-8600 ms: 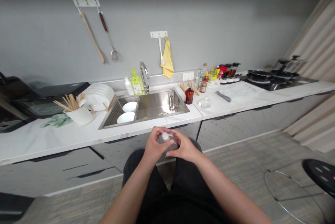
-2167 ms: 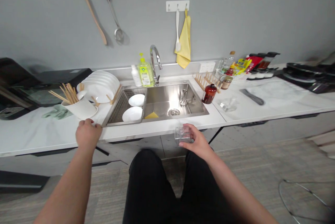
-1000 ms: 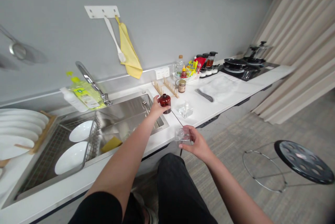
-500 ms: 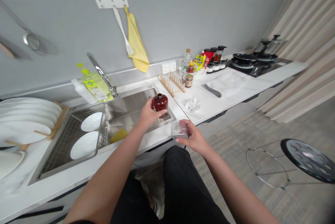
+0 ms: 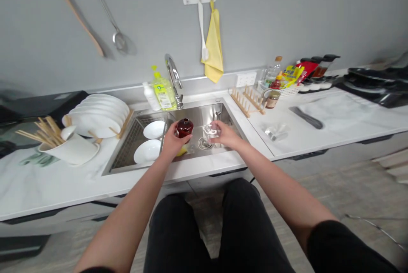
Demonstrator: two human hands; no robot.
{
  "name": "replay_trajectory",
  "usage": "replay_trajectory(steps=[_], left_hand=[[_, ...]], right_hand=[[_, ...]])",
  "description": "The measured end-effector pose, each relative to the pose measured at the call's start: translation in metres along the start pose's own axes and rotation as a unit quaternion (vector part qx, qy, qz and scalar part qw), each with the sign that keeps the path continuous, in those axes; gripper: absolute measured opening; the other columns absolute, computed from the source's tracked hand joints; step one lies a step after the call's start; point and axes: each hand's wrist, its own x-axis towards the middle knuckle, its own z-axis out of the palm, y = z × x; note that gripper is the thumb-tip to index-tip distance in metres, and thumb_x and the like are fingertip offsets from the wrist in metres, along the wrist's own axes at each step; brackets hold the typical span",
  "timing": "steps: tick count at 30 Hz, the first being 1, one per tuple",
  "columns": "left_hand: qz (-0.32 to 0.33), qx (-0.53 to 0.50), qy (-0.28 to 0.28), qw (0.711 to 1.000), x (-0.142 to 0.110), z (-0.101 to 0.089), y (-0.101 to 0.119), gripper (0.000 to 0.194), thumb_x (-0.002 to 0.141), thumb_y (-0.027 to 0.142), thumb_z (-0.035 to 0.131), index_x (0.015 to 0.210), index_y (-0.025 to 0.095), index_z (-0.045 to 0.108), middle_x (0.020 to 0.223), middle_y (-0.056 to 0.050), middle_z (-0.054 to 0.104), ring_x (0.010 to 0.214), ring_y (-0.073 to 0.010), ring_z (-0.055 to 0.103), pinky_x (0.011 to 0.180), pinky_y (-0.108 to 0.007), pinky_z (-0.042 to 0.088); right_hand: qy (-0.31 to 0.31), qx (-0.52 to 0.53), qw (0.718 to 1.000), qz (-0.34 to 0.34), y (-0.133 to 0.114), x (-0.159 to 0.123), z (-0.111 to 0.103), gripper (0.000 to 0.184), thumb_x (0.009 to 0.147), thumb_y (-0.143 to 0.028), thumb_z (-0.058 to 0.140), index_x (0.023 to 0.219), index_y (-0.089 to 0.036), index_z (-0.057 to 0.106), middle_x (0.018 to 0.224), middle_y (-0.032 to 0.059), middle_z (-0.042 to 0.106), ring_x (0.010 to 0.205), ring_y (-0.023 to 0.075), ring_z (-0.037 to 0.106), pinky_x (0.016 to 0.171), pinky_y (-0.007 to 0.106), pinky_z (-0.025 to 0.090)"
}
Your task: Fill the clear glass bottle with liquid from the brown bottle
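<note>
My left hand (image 5: 174, 141) is wrapped round a dark red glass bottle (image 5: 185, 127) with a narrow open neck, upright above the sink (image 5: 200, 113). Level with it, my right hand (image 5: 225, 134) grips a small clear glass container (image 5: 210, 132), squarish and partly covered by my fingers. It is over the sink drain (image 5: 205, 143). A yellow sponge (image 5: 182, 151) shows below the red bottle, partly hidden by my left hand. On the counter to the right sits another small clear glass piece (image 5: 274, 132), blurred.
Two white bowls (image 5: 148, 151) stand in the wire basket left of the basin. The faucet (image 5: 174, 77) and green soap bottle (image 5: 164, 91) are behind. To the left are racked plates (image 5: 95, 115) and a chopstick holder (image 5: 72, 149); to the right, a wooden rack (image 5: 247, 102) and jar (image 5: 272, 99).
My view has swung left. My right hand has carried the clear glass container left, from the counter's front edge to over the sink. The red bottle stays in my left hand over the basin.
</note>
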Motion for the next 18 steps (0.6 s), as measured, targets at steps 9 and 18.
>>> replay_trajectory(steps=[9,18], left_hand=[[-0.025,0.046,0.0,0.999,0.061,0.009,-0.043,0.086,0.07,0.032,0.105,0.146,0.025,0.066,0.135,-0.01,0.081,0.122,-0.0333,0.08,0.11,-0.05,0.065],[0.012,0.116,-0.046,0.992,0.077,0.007,-0.065,0.085,0.067,0.032,0.105,0.146,0.026,0.073,0.143,-0.01,0.08,0.131,-0.0367,0.077,0.117,-0.051,0.063]], right_hand=[[-0.023,-0.08,0.995,0.055,0.045,0.097,0.034,0.067,0.058,-0.025,0.104,0.115,-0.026,0.068,0.112,0.0003,0.078,0.104,0.0269,0.075,0.098,0.04,0.059],[-0.062,-0.065,0.996,0.023,0.079,0.098,0.043,0.07,0.065,-0.029,0.108,0.124,-0.026,0.07,0.124,0.0056,0.081,0.106,0.0288,0.079,0.096,0.042,0.063]])
